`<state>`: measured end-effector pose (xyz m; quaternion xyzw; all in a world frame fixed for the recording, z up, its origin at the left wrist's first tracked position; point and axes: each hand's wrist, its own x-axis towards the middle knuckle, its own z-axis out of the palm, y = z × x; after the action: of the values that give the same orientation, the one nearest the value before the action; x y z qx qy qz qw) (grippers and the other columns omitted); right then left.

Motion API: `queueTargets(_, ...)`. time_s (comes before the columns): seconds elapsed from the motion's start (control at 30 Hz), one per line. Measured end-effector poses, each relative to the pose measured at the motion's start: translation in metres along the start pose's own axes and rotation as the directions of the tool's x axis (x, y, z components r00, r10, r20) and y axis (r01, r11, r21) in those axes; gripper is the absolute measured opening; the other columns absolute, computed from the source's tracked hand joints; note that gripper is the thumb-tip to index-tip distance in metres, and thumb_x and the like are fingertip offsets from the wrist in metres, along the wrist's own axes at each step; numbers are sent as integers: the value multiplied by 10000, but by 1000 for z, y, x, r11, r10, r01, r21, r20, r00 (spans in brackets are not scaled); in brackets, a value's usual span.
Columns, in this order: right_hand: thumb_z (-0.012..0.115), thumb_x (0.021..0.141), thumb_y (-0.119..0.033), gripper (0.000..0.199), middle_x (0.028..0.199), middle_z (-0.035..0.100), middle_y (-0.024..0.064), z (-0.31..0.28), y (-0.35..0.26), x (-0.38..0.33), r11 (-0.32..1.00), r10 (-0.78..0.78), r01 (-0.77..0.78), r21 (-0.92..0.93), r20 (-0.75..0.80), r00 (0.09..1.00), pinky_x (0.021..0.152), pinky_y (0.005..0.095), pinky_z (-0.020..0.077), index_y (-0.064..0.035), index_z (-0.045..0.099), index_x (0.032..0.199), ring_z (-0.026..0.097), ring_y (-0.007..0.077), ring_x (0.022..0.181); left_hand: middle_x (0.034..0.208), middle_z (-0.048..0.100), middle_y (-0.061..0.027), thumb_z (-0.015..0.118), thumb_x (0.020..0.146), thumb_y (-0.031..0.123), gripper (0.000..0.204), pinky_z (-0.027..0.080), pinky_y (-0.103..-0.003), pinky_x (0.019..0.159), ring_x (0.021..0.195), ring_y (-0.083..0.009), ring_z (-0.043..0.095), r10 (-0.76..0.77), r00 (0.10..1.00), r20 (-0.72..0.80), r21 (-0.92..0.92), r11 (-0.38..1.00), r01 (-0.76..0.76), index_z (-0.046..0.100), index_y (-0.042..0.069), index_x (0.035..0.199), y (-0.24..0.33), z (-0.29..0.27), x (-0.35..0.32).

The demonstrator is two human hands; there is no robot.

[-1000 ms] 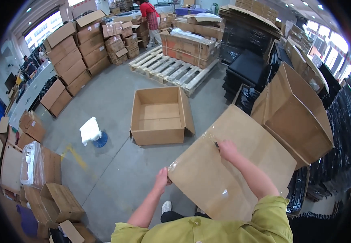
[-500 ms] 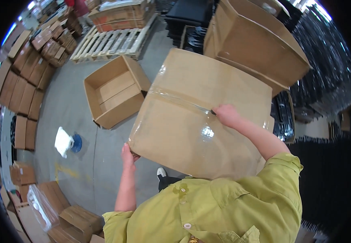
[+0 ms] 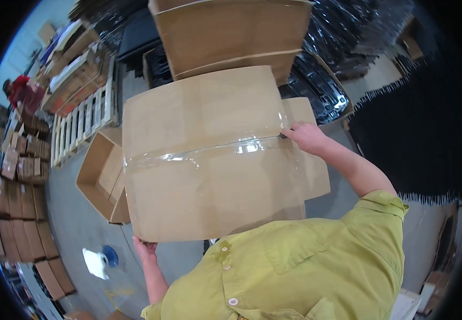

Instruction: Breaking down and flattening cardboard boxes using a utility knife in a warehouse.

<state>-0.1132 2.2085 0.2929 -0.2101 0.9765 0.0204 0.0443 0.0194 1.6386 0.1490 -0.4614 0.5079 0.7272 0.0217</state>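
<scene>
At six o'clock a yellow-green buttoned shirt (image 3: 295,266) fills the lower frame, both forearms rising out of it. The left hand (image 3: 144,249), near seven o'clock, grips the bottom corner of a big taped cardboard box (image 3: 204,160) — its fingers curl under the edge, so how tightly they close cannot be told. The right hand (image 3: 308,137), toward two o'clock of centre, has its fingers closed together on the box's right edge, just where a strip of clear tape (image 3: 204,152) runs across the panel. The box sits dead centre, held up off the floor and tilted toward the viewer, a loose flap (image 3: 311,165) sticking out at its right side.

Farther out, at nine o'clock, an open empty carton (image 3: 100,178) lies on the grey floor; at eight o'clock a blue disc and white scrap (image 3: 100,260). At twelve o'clock another large carton (image 3: 231,32). At ten o'clock a wooden pallet (image 3: 79,128), stacked boxes (image 3: 15,176) — and a person in red (image 3: 20,90).
</scene>
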Motion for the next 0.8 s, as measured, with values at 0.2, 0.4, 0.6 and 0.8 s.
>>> queueTargets(0.2,478,723,-57,340,823,541,94,3,33,-21,993,89,-93,68,67,994,678,383,443,-169,530,1040,545,281,798,1214,383,-129,287,869,455,488,413,-438,821,1022,-290,465,-9,1000,13,27,1000,9,327,121,1222,2,0,-4)
queueTargets(0.4,506,736,-110,283,789,536,76,-15,52,-16,991,-34,31,129,24,999,659,370,440,-194,561,1001,538,271,770,1198,408,-115,286,870,456,482,405,-428,830,1030,-276,462,-27,999,21,-19,999,27,356,118,1207,-2,-4,-3)
queueTargets(0.6,544,762,-167,256,763,562,72,-34,110,-59,796,549,-405,449,-257,795,608,324,464,-81,557,1002,551,255,665,1185,434,-85,270,867,468,489,417,-410,815,1022,-252,475,-26,1000,16,34,999,26,373,122,1197,-6,6,-1)
queueTargets(0.8,491,827,-178,303,685,515,18,54,53,-19,-148,597,-232,961,274,754,441,185,387,-72,496,1111,449,56,503,1148,471,-71,258,860,486,497,444,-396,776,988,-234,503,-56,998,41,-3,998,57,390,131,1181,-5,-1,1)
